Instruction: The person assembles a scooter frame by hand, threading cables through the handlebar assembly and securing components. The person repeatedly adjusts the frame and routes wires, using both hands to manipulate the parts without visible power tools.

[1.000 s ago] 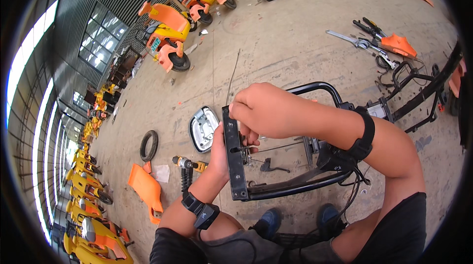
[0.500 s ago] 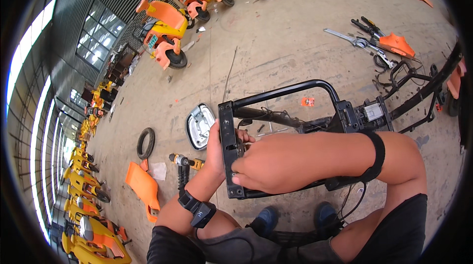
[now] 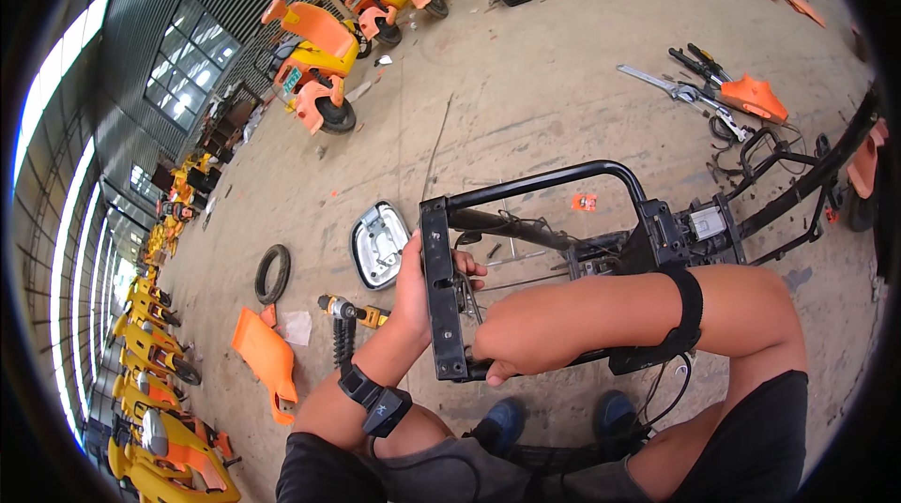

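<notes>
In front of me stands a black metal scooter frame, its drilled end plate facing left. My left hand wraps around this plate from the left, and its fingertips show on the inner side. My right hand is closed in a fist inside the frame, just right of the plate's lower half. A thin metal piece runs from behind the plate toward that fist. The right fingers are mostly hidden, so what they grip cannot be made out.
On the floor to the left lie a yellow-black power tool, an orange panel, a tyre and a white-lined shell. Cutters and a long metal tool lie at far right. Yellow-orange scooters stand behind.
My right fist has moved a little right and down, away from the end plate, uncovering the thin metal piece. My left hand keeps its hold on the plate.
</notes>
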A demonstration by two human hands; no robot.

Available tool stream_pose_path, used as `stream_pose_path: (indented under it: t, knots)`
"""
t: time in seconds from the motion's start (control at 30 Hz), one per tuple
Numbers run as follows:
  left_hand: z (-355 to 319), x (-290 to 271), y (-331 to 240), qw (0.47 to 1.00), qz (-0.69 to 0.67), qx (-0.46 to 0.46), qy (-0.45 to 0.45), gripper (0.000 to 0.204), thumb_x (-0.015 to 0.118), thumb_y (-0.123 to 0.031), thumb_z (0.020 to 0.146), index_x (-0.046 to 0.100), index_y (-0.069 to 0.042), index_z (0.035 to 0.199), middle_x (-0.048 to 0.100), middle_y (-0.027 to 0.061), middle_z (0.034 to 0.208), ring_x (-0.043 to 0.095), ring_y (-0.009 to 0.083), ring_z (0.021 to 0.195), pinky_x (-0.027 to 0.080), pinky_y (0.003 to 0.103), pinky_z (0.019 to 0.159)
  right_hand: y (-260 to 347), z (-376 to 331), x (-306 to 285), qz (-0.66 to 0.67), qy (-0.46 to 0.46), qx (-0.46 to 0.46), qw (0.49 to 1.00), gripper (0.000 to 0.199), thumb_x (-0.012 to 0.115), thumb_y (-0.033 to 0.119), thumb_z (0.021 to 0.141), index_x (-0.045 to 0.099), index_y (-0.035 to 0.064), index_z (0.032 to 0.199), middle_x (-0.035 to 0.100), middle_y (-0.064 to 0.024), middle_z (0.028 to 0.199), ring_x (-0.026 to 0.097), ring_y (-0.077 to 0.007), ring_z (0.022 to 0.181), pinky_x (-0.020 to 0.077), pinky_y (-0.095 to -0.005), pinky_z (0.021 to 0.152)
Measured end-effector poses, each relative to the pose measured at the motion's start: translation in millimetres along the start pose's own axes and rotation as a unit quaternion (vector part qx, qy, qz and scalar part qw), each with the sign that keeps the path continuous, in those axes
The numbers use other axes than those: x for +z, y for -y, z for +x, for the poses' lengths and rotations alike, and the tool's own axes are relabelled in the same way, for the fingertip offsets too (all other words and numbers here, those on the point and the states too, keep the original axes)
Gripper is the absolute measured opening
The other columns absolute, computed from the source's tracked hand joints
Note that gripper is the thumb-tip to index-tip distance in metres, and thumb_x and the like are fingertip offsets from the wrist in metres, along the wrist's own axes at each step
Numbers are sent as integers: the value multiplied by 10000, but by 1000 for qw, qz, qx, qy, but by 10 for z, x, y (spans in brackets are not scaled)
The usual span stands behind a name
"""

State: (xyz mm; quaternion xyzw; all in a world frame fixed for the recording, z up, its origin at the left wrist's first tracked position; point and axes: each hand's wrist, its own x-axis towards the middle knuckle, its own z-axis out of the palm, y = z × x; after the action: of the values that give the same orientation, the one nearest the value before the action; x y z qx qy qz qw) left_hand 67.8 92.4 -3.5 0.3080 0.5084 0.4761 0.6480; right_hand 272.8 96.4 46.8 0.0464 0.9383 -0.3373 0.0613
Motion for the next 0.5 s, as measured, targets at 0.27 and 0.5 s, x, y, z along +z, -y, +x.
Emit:
stream_pose_path:
  t: [0.27,0.5]
  knots:
    - [87,-94,134,999,-11,25,-19,739,324,-671,977,609,-20,773,628,140,858,649,315,883,515,449,814,-14,-30,47,4,-17,12,1000,323,643,285,936,689,-35,948,680,-251,835,664,-449,860,512,-533,740]
    - [32,-115,130,999,-37,37,-1,705,345,-689,961,556,-57,730,588,97,800,628,298,828,519,446,746,57,-29,118,-46,-50,9,998,336,678,276,903,719,-57,913,699,-234,851,674,-431,847,525,-507,736]
